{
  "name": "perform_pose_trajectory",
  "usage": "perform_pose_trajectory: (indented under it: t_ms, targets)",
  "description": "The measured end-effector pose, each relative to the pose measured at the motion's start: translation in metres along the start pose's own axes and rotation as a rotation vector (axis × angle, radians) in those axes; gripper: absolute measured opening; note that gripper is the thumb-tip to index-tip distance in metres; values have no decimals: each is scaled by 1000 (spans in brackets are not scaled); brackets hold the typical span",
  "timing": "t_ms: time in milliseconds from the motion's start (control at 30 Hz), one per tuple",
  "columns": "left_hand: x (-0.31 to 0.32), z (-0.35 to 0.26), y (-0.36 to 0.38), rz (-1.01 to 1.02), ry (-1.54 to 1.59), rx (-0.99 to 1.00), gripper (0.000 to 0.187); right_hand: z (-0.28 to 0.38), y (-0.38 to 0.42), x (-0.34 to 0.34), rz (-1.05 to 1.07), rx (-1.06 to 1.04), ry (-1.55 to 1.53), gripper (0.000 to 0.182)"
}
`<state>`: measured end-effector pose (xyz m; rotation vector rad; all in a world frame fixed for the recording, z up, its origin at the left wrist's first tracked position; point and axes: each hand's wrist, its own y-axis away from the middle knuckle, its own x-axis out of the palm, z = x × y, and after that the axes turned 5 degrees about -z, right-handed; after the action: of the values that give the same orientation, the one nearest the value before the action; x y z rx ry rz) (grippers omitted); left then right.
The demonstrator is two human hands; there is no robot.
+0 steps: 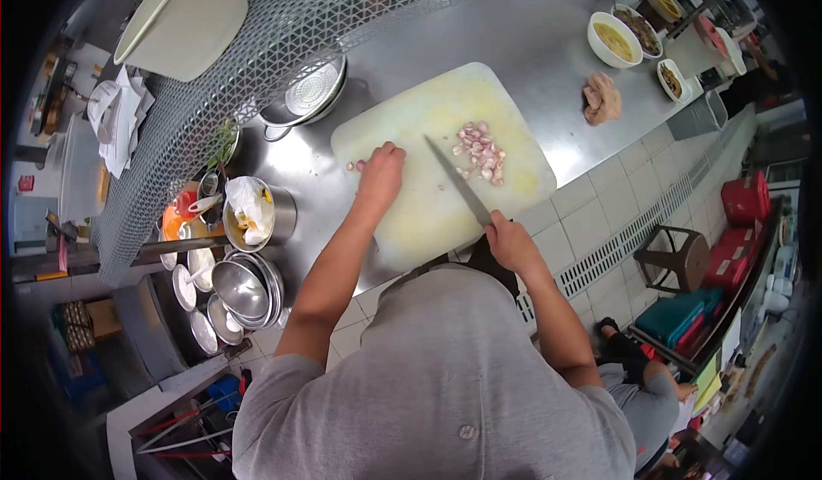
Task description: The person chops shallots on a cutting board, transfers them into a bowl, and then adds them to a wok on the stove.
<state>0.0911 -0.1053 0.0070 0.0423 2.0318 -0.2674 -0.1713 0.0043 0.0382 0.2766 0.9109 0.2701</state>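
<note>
My right hand [511, 242] is closed round the handle of a kitchen knife [458, 180], whose blade lies over the white cutting board [402, 223] and points up and to the left. Right of the blade is a loose pile of peeled shallots [481, 151]. My left hand [383, 176] rests at the board's left part with its fingers curled in; what they hold, if anything, is hidden. Small purple shallots [360, 166] lie right beside that hand.
The board sits on a steel counter [385, 43]. A colander [315, 90], a steel pot [282, 216] and stacked metal bowls [244, 290] stand left. A crumpled beige lump [602, 99] and a bowl of yellow food [615, 40] lie right. Another person [638, 394] sits at lower right.
</note>
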Motion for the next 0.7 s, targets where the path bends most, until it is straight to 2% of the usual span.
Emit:
perform_pose_trajectory:
  t_ms: [67,133,267,333,700]
  targets:
    - [9,-9,6,64,49,-9,14,5,2,-2,-22,24,-8,21]
    - [29,-18,16,89,354,280,11,14,2,-6,-94,33,1,19]
    - [27,-46,35,16,488,166,7,16,6,8,-105,-18,54,15]
    - [28,-46,37,18,480,191,7,16,4,9,-55,-36,171,16]
    - [25,-39,29,22,430,279,6,29,8,5,-28,-30,156,18]
